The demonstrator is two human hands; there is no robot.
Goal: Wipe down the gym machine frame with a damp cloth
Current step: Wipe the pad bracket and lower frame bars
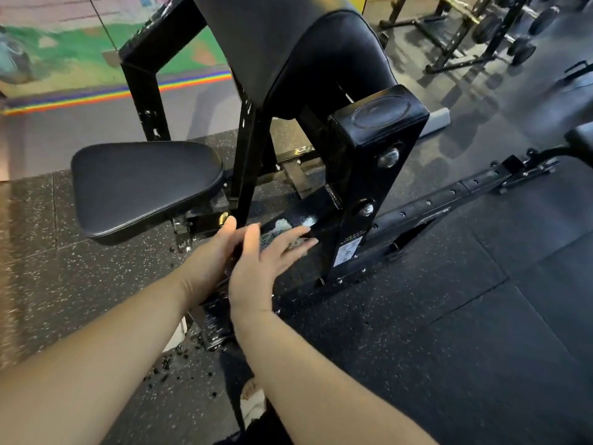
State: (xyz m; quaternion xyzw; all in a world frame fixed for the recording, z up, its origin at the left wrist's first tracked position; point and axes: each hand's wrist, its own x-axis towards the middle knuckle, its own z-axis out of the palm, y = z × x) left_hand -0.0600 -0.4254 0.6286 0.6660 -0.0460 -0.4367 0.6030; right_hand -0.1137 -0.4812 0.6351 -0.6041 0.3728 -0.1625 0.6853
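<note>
Frame (369, 187) of the black machine fills the middle, and the cloth (278, 233) lies on its low beam, near the foot of the thick upright post. Right hand (260, 263) is flat on the cloth, fingers straight and spread, pressing rather than gripping. Left hand (215, 252) sits just beside it, a fingertip up against the slanted bar. Whether it has hold of anything I cannot tell, as the right hand covers it. Best bet, I'd say: firm, even pressure, long strokes along the beam, then work the cloth round the frame edges and bolts. Paint on that beam looks chipped and streaky. Seat pad (144, 187) to the left, speckled rubber floor (417, 316) underneath, dumbbell rack (500, 30) far right, rainbow stripe (96, 96) far left.
</note>
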